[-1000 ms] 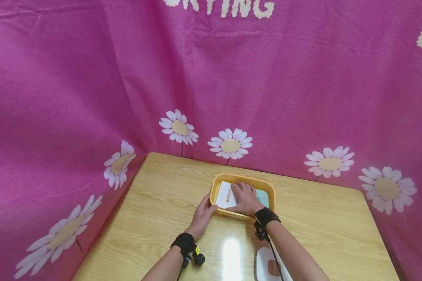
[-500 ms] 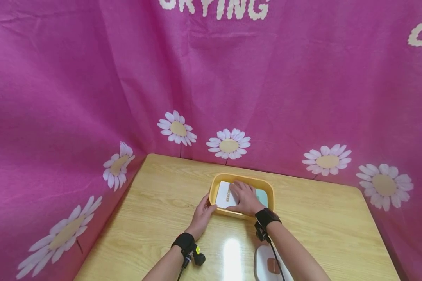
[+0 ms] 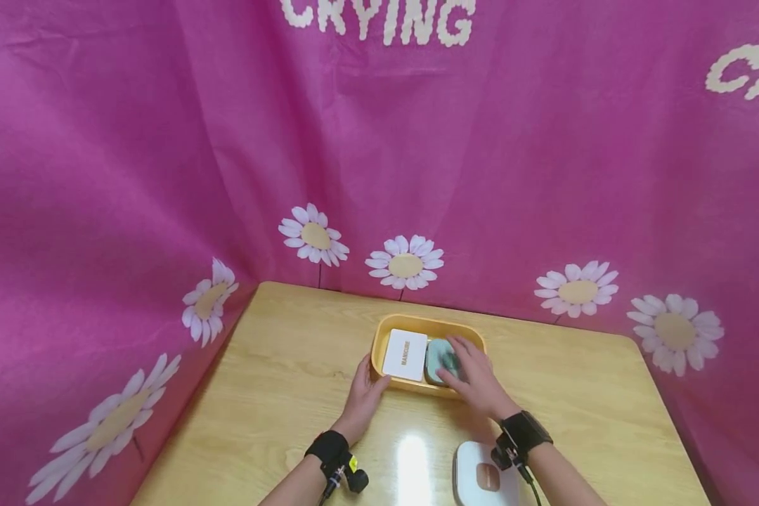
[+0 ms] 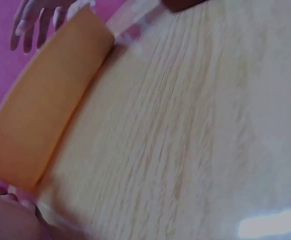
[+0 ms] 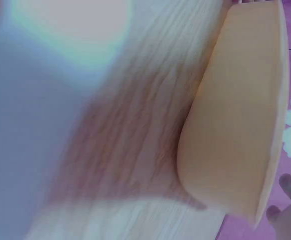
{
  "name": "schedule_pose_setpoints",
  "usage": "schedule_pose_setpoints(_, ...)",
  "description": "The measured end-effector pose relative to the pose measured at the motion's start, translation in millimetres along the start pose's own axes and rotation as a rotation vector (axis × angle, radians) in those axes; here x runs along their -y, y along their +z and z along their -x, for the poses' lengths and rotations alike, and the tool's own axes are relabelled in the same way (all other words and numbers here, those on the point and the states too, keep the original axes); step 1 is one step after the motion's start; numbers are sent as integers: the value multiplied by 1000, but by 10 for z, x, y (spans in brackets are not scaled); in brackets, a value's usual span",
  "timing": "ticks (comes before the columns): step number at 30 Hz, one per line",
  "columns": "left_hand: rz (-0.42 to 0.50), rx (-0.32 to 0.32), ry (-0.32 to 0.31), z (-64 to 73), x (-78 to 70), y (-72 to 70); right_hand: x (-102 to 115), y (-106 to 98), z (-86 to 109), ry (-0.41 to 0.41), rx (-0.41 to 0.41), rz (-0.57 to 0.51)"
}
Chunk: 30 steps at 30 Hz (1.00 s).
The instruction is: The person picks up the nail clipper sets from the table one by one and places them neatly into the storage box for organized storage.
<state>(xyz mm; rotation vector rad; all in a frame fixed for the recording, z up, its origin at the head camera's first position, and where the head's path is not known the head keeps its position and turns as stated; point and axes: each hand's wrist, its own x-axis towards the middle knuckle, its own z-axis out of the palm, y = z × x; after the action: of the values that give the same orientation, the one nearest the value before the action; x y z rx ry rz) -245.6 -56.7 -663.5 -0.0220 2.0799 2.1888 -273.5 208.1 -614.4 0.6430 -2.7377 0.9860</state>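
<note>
A yellow plastic bin (image 3: 398, 385) sits near the back of the table. My left hand (image 3: 357, 402) holds its left end, thumb at the rim and fingers along the outside. In the bin lies a white case (image 3: 406, 355) marked "MANICURE", on the left. Beside it is a mint-green case (image 3: 438, 358), its right part hidden by my right hand (image 3: 478, 381). That hand is over the bin's right end with fingers spread; the left wrist view shows its fingers (image 4: 43, 25) hanging loosely above the rim. The right wrist view shows the bin's outer wall (image 5: 233, 115).
A flat white rounded object (image 3: 471, 485) with a brown square patch lies on the wooden table (image 3: 582, 422) by my right wrist. A pink curtain (image 3: 379, 154) with daisies hangs behind and along the sides. A bright reflection shines on the tabletop.
My right hand has shifted right, off the white case and over the green one. Both cases show more fully now. My left hand keeps its hold on the bin.
</note>
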Motion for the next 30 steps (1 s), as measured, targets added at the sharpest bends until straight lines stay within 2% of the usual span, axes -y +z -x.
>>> schedule_pose_setpoints(5,-98,-5,20,215,-42,-3,54,-135,288,20,-52,-30)
schedule_pose_setpoints(10,-255,-11,52,456,-174,67,82,-279,504,59,-68,-35)
schedule_pose_setpoints(14,-374,48,80,689,-202,187,77,-335,761,96,-61,-30)
schedule_pose_setpoints(18,-540,212,143,845,-221,328,62,-316,1131,106,-38,-4)
schedule_pose_setpoints(23,-738,493,226,903,-317,468,52,-273,1494,167,41,29)
schedule_pose_setpoints(26,-767,655,214,899,-332,548,54,-255,1602,186,73,34)
schedule_pose_setpoints(28,-774,728,200,891,-308,618,54,-257,1650,169,77,42)
schedule_pose_setpoints(30,-779,773,193,880,-274,706,49,-267,1692,154,84,55)
